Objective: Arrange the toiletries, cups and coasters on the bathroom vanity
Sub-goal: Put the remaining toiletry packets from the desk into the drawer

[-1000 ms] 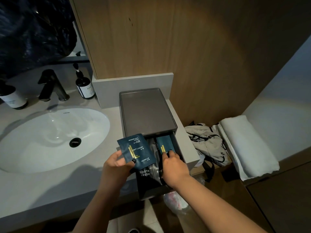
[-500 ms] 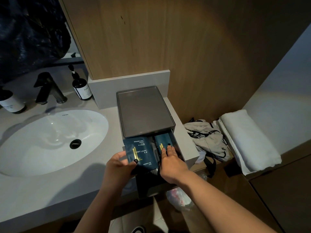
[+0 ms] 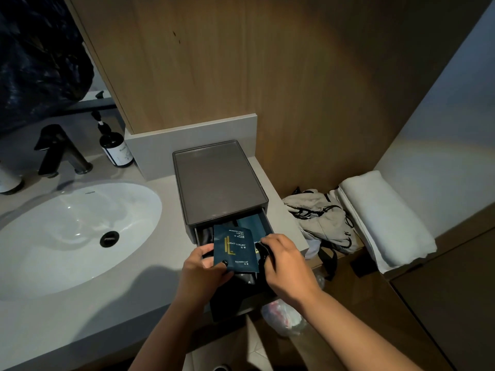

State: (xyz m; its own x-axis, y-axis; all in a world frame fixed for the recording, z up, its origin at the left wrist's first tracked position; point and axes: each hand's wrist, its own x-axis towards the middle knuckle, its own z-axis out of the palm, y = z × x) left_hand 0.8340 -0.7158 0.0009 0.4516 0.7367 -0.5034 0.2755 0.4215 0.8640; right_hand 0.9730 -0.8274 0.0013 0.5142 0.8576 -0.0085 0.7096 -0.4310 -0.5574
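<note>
Two hands in open drawer (image 3: 242, 298) of grey organiser box (image 3: 218, 183). I see left hand (image 3: 205, 267) has lowered shower cap sachet (image 3: 234, 249) over drawer (pinched). Right hand (image 3: 285, 263) has curled onto dark packet; toiletries nearly stowed on tabletop (image 3: 150, 263).

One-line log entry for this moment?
left hand: holds shower cap packet | right hand: in open drawer, gripping dark item | tray top: bare
</note>
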